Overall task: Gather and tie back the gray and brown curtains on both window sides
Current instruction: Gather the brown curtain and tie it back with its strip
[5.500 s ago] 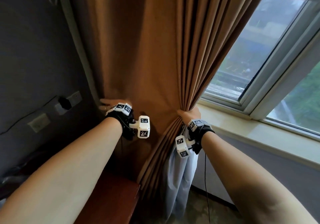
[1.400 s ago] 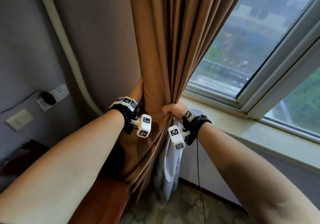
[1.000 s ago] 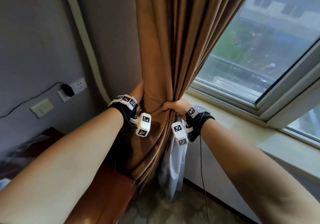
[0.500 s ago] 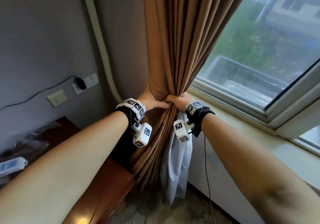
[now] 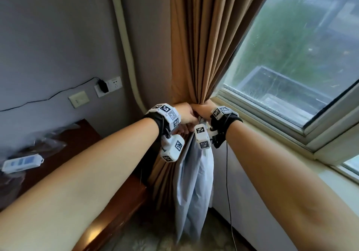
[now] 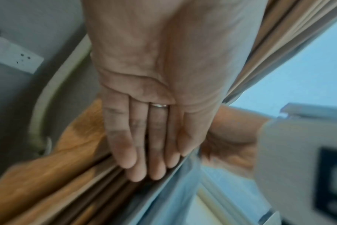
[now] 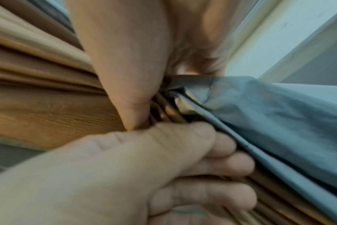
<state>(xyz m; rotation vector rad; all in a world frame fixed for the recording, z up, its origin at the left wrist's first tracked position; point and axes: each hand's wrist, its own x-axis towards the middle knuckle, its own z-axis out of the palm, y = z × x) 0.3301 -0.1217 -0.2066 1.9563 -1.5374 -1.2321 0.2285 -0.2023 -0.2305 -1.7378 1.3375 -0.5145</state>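
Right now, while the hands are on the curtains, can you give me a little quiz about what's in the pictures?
1. True or false: the brown curtain is spread across the whole window.
2. Whose fingers lie straight and flat on the folds? A) left hand B) right hand
3. Fill in: the cloth hanging below both hands is the ____ curtain.

Key:
1. False. It is bunched together at one side.
2. A. The right hand grips the bunched brown curtain instead.
3. Gray. The gray curtain hangs down under the wrists.
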